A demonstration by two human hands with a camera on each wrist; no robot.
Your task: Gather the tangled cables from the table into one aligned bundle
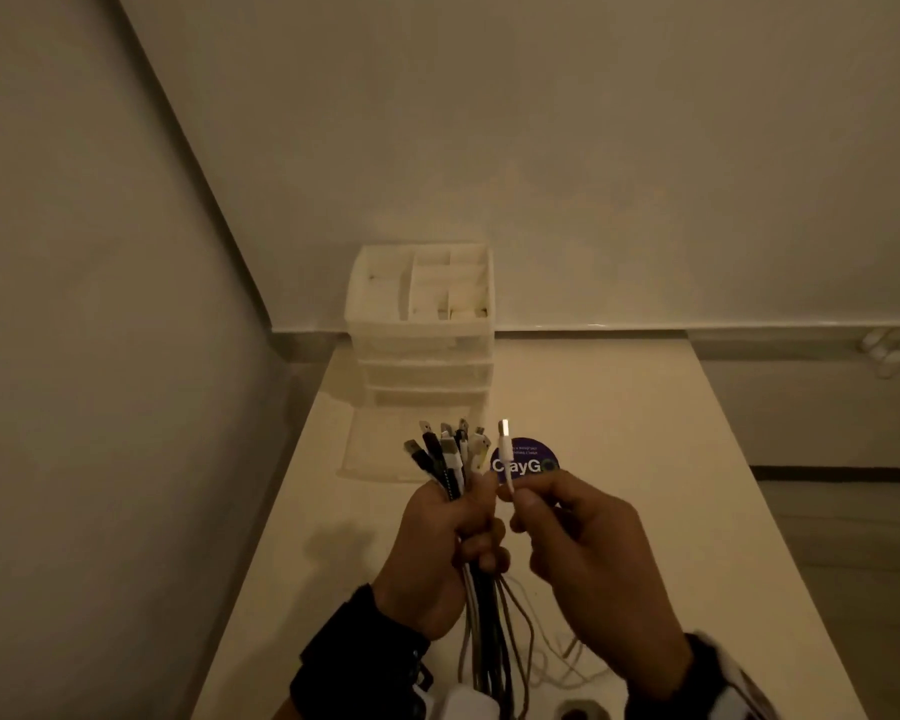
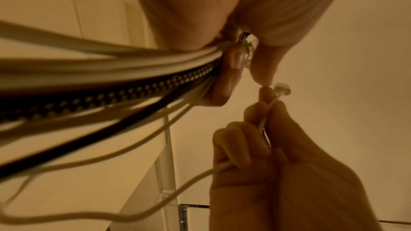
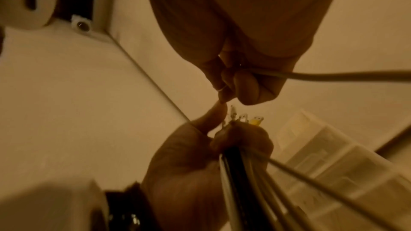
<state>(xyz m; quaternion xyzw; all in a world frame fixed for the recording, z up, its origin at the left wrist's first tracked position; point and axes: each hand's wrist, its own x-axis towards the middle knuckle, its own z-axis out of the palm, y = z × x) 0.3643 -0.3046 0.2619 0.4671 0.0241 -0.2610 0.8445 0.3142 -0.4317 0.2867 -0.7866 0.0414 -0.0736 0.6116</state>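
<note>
Two hands busy | left hand (image 1: 440,543) grips cable bundle (image 1: 450,462) | right hand (image 1: 588,553) pinches white cable (image 1: 505,449)

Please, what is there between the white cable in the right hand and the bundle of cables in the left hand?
Only a narrow bare gap. In the head view the white cable stands just right of the bundle, apart from it; behind shows the table with a round purple sticker.

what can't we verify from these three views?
- Cable count in the bundle: head view, left hand covers the middle.
- Far cable ends: cut off by the head view's bottom edge.
- Plug type on the white cable pinched by the right hand: too small; blurred in both wrist views.
- Sticker text: partly hidden.
</note>
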